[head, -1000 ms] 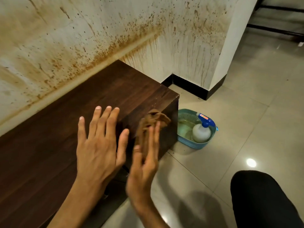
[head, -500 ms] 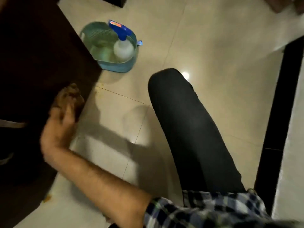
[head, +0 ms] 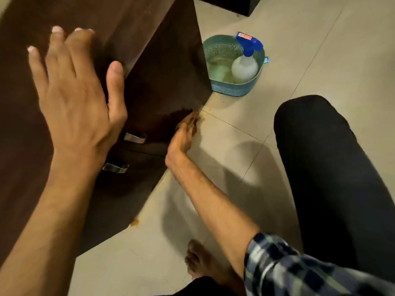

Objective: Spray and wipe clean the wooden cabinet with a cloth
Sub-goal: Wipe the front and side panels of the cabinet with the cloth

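The dark wooden cabinet [head: 162,60] fills the left of the view. My left hand [head: 79,99] lies flat and open on its top near the front edge. My right hand [head: 183,135] presses a brown cloth [head: 193,119] against the bottom corner of the cabinet's front, where it meets the floor. A wet dark patch shows on the wood beside the cloth. The spray bottle [head: 245,65], white with a blue trigger head, stands in a teal basket [head: 233,88] on the floor beside the cabinet's end.
Two metal handles [head: 134,137] sit on the cabinet front. My bent knee in dark trousers [head: 320,167] fills the right side, my bare foot [head: 198,261] below. Brown smears mark the tiled floor [head: 320,50] along the cabinet's base.
My right hand has carried the cloth from the cabinet's top corner down its front to the floor-level corner. My left hand is again in view on the top. The view has tilted downward.
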